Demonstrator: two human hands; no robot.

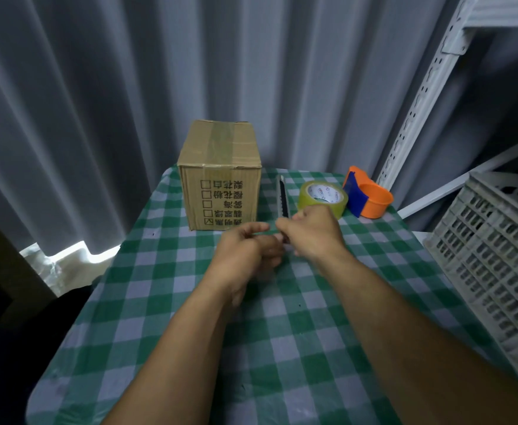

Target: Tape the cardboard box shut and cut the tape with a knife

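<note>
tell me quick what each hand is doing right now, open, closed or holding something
Left hand: fingers curled, nothing clearly in it; cannot tell for sure.
Right hand: closed on the near end of the utility knife, which points away toward the curtain.

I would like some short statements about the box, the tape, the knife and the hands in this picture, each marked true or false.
1. The cardboard box already has a strip of tape along its top. True.
2. The roll of clear tape lies on top of the box. False: it lies on the checked tablecloth, to the right of the box.
3. The orange tape dispenser stands right of the tape roll. True.
4. The left hand rests flat on the box. False: it is in front of the box, close to the right hand.
5. The knife lies left of the box. False: it is between the box and the tape roll, its near end at the right hand.
</note>
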